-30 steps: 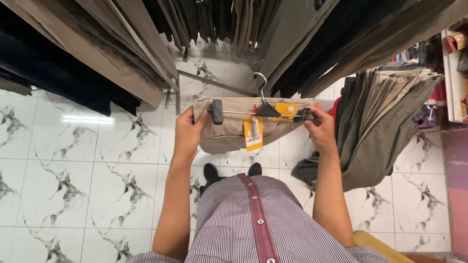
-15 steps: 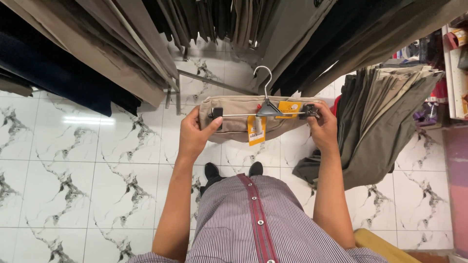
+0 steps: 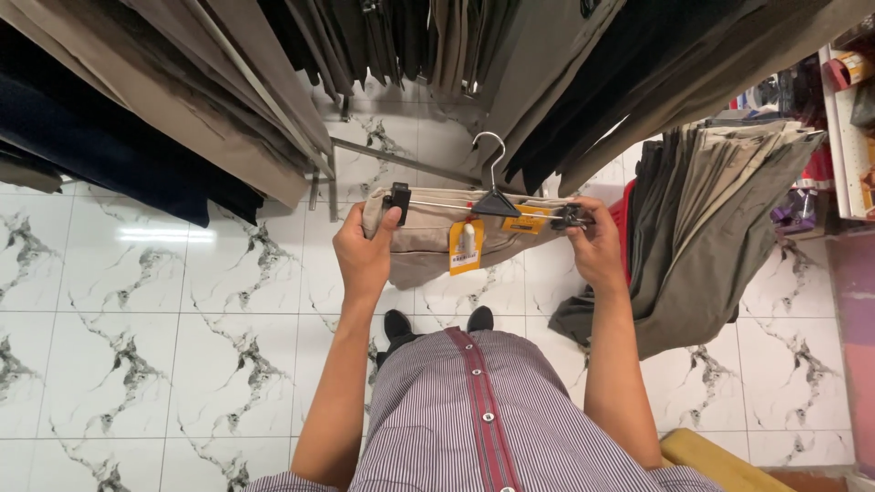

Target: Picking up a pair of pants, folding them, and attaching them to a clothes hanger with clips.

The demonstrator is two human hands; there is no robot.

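I hold a pair of beige trousers clipped to a metal clip hanger with a silver hook and black clips, level in front of my chest. My left hand grips the waistband at the left clip. The right clip end sits pinched in my right hand. An orange tag and a yellow label hang from the waistband. The trouser legs drop below the hanger toward the floor.
Racks of dark, grey and beige trousers hang overhead on the left and top. More folded grey trousers drape at the right. White marble-pattern floor tiles lie below. Shelving stands at the far right, a yellow board at the bottom.
I have raised the hanger and trousers a little higher and away from my body, and both hands shifted their grip at the two clips.
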